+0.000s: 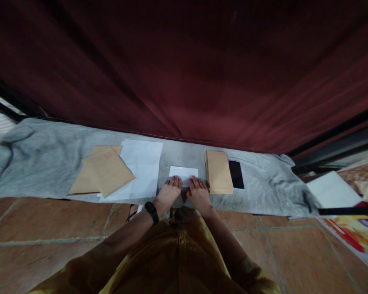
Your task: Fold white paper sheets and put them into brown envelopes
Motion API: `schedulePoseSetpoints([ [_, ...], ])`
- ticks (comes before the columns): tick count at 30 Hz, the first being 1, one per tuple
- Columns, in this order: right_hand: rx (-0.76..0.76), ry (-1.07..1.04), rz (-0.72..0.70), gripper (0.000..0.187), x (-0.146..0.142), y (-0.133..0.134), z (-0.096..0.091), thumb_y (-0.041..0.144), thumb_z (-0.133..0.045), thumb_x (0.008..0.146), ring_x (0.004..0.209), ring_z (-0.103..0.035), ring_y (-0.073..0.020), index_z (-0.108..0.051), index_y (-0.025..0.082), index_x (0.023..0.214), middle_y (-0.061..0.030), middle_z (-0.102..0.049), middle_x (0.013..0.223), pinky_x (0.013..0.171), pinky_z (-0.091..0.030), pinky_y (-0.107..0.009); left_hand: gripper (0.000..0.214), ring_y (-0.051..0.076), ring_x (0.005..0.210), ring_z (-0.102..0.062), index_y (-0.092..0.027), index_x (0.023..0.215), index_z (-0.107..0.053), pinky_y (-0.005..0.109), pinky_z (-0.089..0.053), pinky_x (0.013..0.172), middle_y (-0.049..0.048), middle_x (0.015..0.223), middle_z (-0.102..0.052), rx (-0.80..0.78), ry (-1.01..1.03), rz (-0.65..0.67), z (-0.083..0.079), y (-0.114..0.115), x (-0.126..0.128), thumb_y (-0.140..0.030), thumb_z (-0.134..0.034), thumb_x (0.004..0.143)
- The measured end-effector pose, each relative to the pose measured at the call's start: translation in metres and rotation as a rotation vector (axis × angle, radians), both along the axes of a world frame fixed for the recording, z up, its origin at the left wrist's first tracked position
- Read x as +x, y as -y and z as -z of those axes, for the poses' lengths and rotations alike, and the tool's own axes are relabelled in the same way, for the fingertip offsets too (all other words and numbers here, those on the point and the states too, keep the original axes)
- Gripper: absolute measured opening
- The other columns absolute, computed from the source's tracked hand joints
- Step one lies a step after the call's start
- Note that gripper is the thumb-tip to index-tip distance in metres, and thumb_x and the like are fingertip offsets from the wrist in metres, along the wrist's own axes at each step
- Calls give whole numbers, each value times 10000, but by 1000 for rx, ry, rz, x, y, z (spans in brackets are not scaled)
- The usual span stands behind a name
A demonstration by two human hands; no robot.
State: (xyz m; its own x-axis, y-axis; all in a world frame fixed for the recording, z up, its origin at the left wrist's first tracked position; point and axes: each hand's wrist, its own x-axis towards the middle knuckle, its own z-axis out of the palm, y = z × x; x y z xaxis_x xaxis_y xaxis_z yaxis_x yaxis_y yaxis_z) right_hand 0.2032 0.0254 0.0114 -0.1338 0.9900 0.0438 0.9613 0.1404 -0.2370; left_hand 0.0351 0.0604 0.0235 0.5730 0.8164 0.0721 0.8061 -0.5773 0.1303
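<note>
A small folded white paper lies on a grey cloth spread over the tiled floor. My left hand and my right hand rest side by side on the paper's near edge, fingers stretched flat and pressing down. A dark band sits on my left wrist. Right of the paper lies a stack of brown envelopes, with a black phone beside it. To the left are white sheets partly covered by two brown envelopes.
A dark red curtain hangs behind the cloth. Terracotta floor tiles run along the near side. At the right lie a white sheet, a black bar and a colourful printed poster.
</note>
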Motion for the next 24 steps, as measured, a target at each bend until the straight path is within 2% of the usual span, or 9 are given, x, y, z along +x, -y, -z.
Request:
schedulePoseSetpoints([
  [4, 25, -39, 8, 456, 4, 1, -3, 170, -495, 959, 1317, -558, -278, -583, 164, 1407, -127, -556, 1500, 1123, -415, -435, 497, 300, 1165, -639, -178, 1186, -683, 468, -492, 1014, 176, 1221, -683, 2, 20, 5, -13, -7, -2, -18, -342, 862],
  [8, 44, -198, 28, 418, 14, -2, -11, 148, -411, 995, 1170, -667, -233, -647, 200, 1337, -93, -691, 1335, 1035, -502, -375, 379, 270, 1085, -658, -180, 1109, -698, 438, -463, 1028, 134, 1112, -717, 10, 50, 10, -35, -13, -14, -43, -436, 871],
  [11, 71, -404, 114, 353, 22, -4, -20, 251, -432, 1012, 1001, -729, -233, -717, 243, 1221, -69, -769, 1156, 913, -566, -360, 259, 254, 992, -682, -194, 1027, -718, 409, -469, 987, 106, 1016, -746, -9, 142, -16, -51, -20, -27, -136, -488, 924],
  [13, 88, -506, 156, 332, 26, -5, -28, 325, -447, 1014, 927, -742, -236, -750, 252, 1129, -60, -790, 1056, 846, -578, -350, 214, 251, 927, -692, -207, 989, -733, 390, -485, 930, 95, 966, -761, -43, 272, -93, -56, -27, -36, -237, -526, 943],
  [18, 132, -741, 227, 370, 31, -7, -43, 475, -498, 980, 778, -700, -215, -764, 218, 974, -52, -776, 877, 720, -540, -300, 195, 182, 689, -634, -218, 854, -716, 288, -482, 677, 21, 775, -730, -300, 802, -366, -51, -46, -49, -396, -644, 822],
  [21, 133, -864, 256, 417, 30, -6, -46, 553, -533, 942, 678, -610, -177, -745, 197, 897, -25, -706, 741, 637, -476, -263, 277, 151, 644, -565, -214, 718, -641, 260, -453, 632, -18, 676, -651, -449, 1072, -421, -47, -49, -49, -478, -723, 694],
  [24, 129, -981, 321, 450, 29, -8, -46, 602, -568, 896, 606, -508, -141, -698, 180, 807, 15, -593, 636, 581, -407, -243, 337, 136, 642, -525, -210, 677, -601, 250, -428, 628, -25, 658, -597, -547, 1160, -437, -47, -44, -45, -514, -745, 661],
])
